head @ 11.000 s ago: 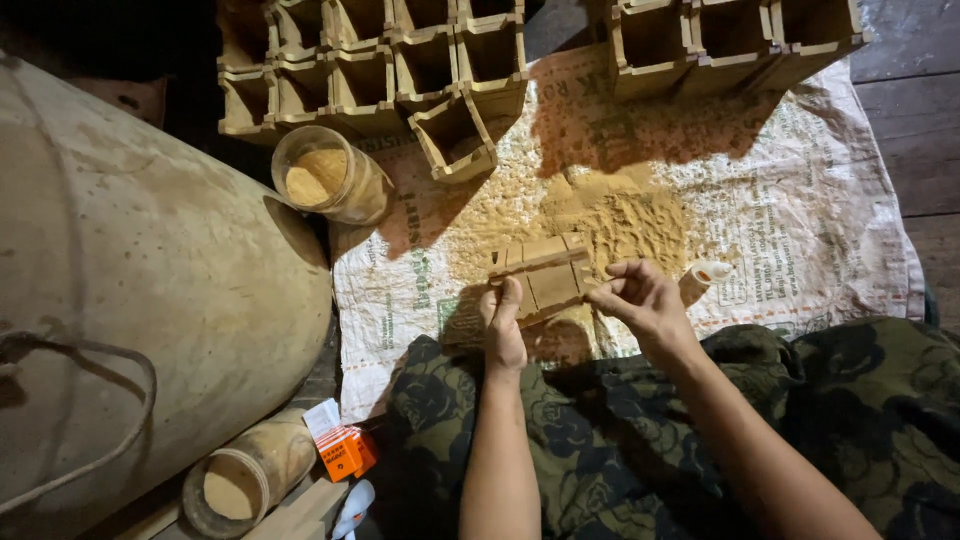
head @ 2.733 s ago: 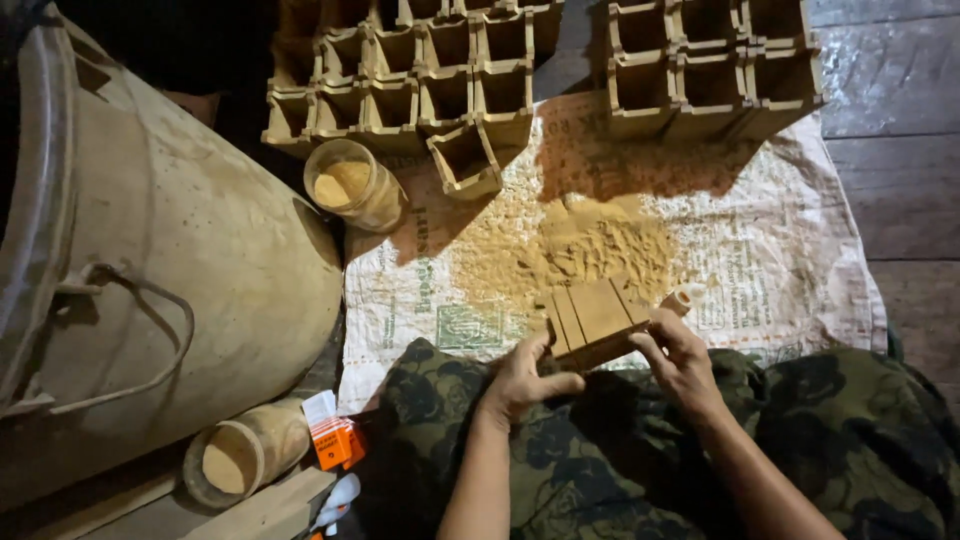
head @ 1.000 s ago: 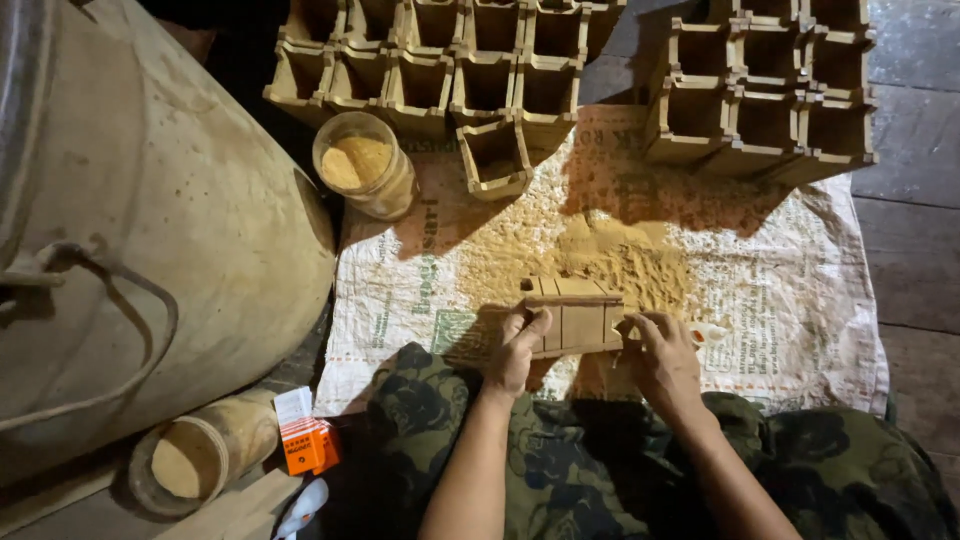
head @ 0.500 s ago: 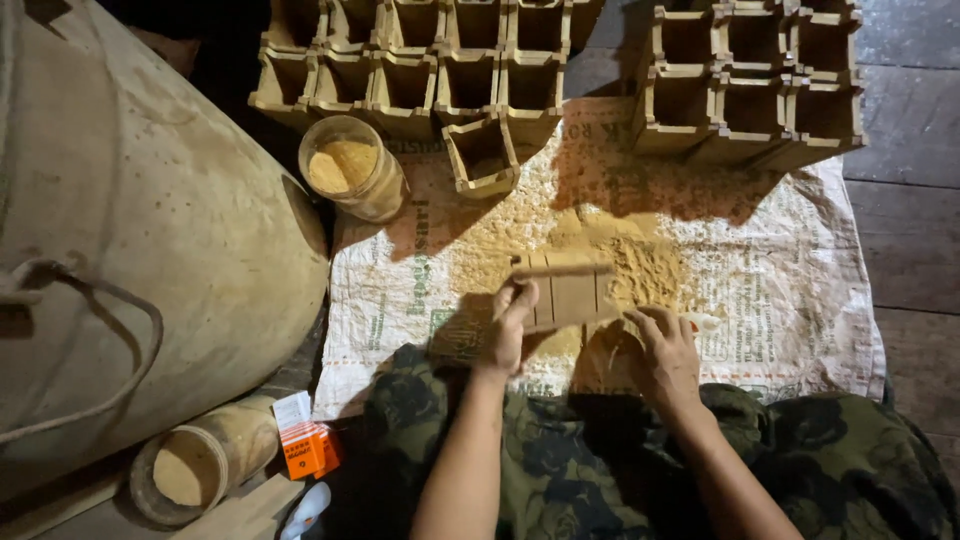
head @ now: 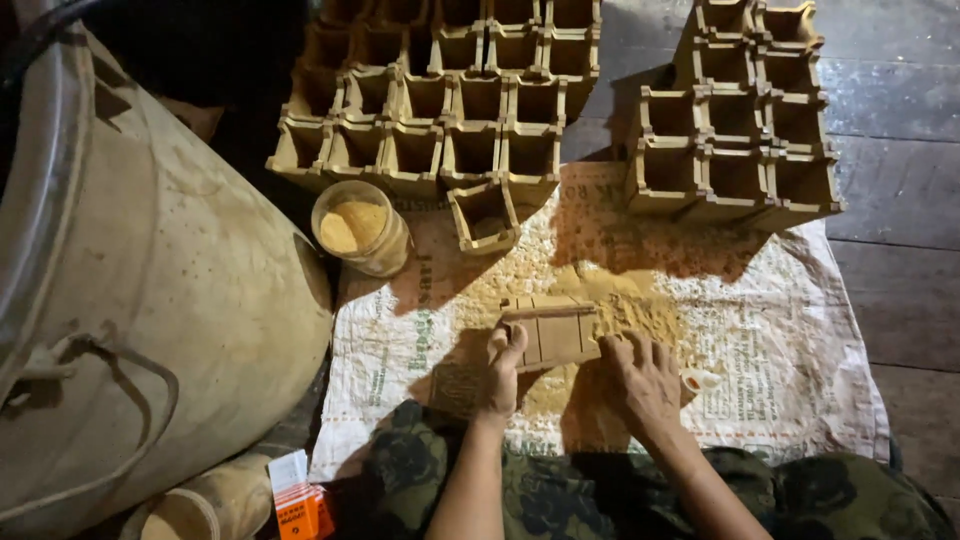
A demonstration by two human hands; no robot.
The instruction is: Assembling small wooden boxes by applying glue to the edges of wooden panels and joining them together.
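Note:
A small flat wooden panel of several slats [head: 553, 330] lies on a white woven sack [head: 780, 330], over a heap of yellow sawdust [head: 620, 300]. My left hand [head: 503, 372] grips the panel's left edge with the thumb on top. My right hand [head: 645, 378] rests fingers-down on the sawdust beside the panel's right edge, touching it.
Two groups of open wooden box cells stand at the back [head: 450, 100] and back right [head: 735, 130], one loose cell [head: 483, 215] in front. A jar of sawdust [head: 360, 228] stands left. A big pale drum [head: 130, 300] fills the left; an orange packet [head: 300, 500] lies below.
The panel was lifted off the sack, then brought back down onto the sawdust. My right hand has let go of its edge and now lies flat beside it.

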